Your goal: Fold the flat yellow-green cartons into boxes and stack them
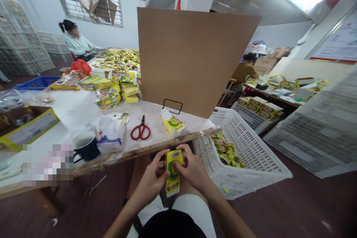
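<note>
Above my lap I hold a yellow and green printed carton between both hands. My left hand grips its left edge, with the thumb on the printed front. On the other side my right hand pinches the upper part, its thumb also on the front. A barcode shows near the top of the carton. Just beyond, at the table's edge, lies a small stack of similar flat cartons. Scissors with red handles rest to the left of that stack.
A large cardboard sheet stands upright on the table. At right, a white crate holds many small yellow packs. To the left are a dark mug, a tissue pack and stacked cartons. Two people sit farther off.
</note>
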Demonstrator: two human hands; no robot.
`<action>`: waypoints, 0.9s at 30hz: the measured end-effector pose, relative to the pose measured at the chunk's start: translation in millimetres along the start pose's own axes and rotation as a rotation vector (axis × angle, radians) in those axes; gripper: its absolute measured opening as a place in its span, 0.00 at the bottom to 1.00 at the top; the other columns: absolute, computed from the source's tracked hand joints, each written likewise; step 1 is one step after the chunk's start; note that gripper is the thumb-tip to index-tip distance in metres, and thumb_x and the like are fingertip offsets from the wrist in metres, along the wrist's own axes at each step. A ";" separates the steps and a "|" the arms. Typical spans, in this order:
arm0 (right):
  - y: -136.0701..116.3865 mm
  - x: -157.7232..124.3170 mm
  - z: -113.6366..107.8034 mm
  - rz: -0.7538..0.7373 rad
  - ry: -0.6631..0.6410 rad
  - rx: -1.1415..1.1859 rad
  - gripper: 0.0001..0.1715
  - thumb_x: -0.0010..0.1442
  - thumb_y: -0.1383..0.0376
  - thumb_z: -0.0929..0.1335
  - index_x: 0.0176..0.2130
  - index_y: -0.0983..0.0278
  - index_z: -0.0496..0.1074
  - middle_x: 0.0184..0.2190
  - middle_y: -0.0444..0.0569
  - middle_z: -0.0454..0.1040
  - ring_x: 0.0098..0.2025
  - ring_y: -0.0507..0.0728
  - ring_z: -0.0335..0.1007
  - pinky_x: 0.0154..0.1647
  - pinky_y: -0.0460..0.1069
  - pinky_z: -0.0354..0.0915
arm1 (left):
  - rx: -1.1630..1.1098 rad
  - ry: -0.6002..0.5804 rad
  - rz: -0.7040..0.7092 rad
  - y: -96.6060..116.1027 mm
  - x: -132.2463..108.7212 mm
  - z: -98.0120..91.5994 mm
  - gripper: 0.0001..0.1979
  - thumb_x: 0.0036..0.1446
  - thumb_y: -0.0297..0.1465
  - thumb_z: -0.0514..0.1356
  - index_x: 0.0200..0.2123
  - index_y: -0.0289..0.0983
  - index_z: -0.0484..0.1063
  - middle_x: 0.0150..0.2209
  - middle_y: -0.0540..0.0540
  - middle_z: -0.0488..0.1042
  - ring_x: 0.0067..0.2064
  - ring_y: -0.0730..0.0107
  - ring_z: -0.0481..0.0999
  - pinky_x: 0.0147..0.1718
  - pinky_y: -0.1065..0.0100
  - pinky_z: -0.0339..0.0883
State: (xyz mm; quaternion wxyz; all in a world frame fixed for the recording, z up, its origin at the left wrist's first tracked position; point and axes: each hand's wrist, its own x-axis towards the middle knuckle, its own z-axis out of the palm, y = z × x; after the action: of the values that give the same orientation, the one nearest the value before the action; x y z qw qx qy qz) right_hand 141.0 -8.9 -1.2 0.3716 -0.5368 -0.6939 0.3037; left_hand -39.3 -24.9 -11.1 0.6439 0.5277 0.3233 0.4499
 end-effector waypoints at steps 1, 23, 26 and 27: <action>-0.5 0.3 -3.1 -0.020 -0.030 0.072 0.22 0.54 0.63 0.68 0.50 0.59 0.67 0.21 0.39 0.68 0.23 0.52 0.63 0.25 0.45 0.57 | -0.019 -0.005 -0.003 1.1 0.0 -1.5 0.29 0.53 0.28 0.62 0.58 0.39 0.57 0.41 0.41 0.77 0.41 0.60 0.78 0.40 0.65 0.69; 68.9 76.2 -86.5 0.068 0.482 -0.287 0.23 0.55 0.54 0.66 0.43 0.67 0.75 0.45 0.58 0.73 0.50 0.64 0.65 0.51 0.57 0.59 | 0.069 0.103 -0.042 -26.3 9.2 3.4 0.35 0.53 0.34 0.63 0.62 0.36 0.54 0.48 0.33 0.73 0.50 0.56 0.74 0.53 0.54 0.64; 78.1 123.3 -48.0 0.148 0.370 -0.225 0.20 0.56 0.53 0.67 0.38 0.66 0.76 0.38 0.55 0.77 0.43 0.61 0.71 0.45 0.53 0.64 | 0.107 0.063 -0.026 -31.3 9.8 3.8 0.32 0.53 0.34 0.62 0.60 0.37 0.57 0.47 0.36 0.74 0.49 0.58 0.75 0.51 0.56 0.65; 80.6 137.1 -36.3 0.190 0.335 -0.204 0.18 0.56 0.53 0.68 0.36 0.66 0.76 0.35 0.53 0.78 0.40 0.60 0.72 0.43 0.53 0.65 | 0.125 0.060 -0.017 -32.2 9.7 1.9 0.32 0.52 0.34 0.62 0.59 0.37 0.57 0.47 0.37 0.74 0.49 0.59 0.75 0.51 0.56 0.66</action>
State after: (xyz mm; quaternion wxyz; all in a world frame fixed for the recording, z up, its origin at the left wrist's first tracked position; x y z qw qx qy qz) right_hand 193.2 144.3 -21.7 0.3952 -0.6777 -0.5957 0.1722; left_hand -26.2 -17.9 -41.3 0.6035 0.5505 0.3742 0.4390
